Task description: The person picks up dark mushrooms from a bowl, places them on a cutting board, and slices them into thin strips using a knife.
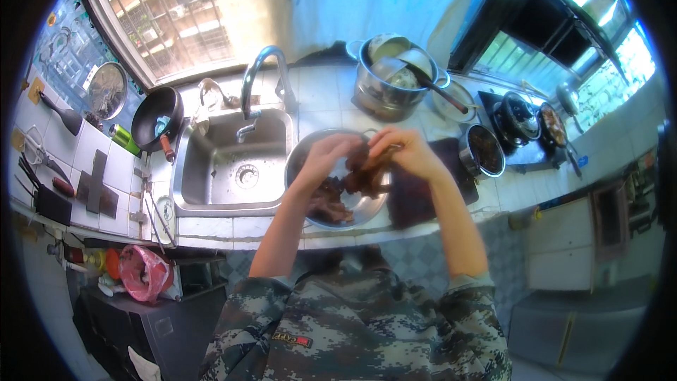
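Observation:
A round metal basin (374,212) sits on the white-tiled counter with dark brown pieces of what looks like cooked meat (329,206) inside. Above it, my right hand (404,151) grips a larger brown piece of meat (366,177), which hangs down from the fingers. My left hand (330,154) holds the same piece at its upper left end, fingers curled over it and the thumb hidden. Both hands are close together and slightly blurred. A dark cutting board (418,198) lies right of the basin, partly under my right forearm.
Left of the basin is a steel sink (246,153) with a tall faucet (264,63). Behind stands a large pot (383,95) piled with bowls and a ladle. To the right are a small pot (484,151) with dark contents and a stove (521,137) bearing cookware.

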`<state>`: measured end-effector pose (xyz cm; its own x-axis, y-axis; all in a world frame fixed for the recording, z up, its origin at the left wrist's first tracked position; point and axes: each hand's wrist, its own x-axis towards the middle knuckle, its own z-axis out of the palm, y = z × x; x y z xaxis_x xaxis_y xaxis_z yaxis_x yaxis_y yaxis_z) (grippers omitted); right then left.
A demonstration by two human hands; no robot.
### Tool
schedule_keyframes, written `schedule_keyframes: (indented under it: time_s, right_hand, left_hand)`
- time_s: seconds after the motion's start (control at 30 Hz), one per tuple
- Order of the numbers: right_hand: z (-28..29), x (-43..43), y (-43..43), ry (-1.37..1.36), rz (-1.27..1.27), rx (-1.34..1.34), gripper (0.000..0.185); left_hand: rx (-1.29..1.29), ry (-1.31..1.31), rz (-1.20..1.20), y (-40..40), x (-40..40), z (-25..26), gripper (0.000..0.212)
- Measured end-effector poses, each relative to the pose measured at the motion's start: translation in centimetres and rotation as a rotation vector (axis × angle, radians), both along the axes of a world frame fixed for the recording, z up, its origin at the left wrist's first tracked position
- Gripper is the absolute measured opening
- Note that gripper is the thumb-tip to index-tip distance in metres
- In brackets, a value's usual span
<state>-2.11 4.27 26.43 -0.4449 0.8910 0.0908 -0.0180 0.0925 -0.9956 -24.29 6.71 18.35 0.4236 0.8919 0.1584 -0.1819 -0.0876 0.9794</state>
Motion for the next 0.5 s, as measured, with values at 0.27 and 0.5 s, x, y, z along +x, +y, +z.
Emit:
schedule_keyframes:
  time_s: [0.27,0.5]
  right_hand:
    - [-1.0,-1.0,0.0,-0.11,-0.338,0.145,0.024]
    - [-0.5,0.2,-1.3,0.085,-0.265,-0.109,0.016]
  left_hand:
    - [0.092,0.002,-0.036,-2.7,2.1,2.0,0.031]
    - [0.343,0.103,0.194,-3.8,2.5,3.0,0.022]
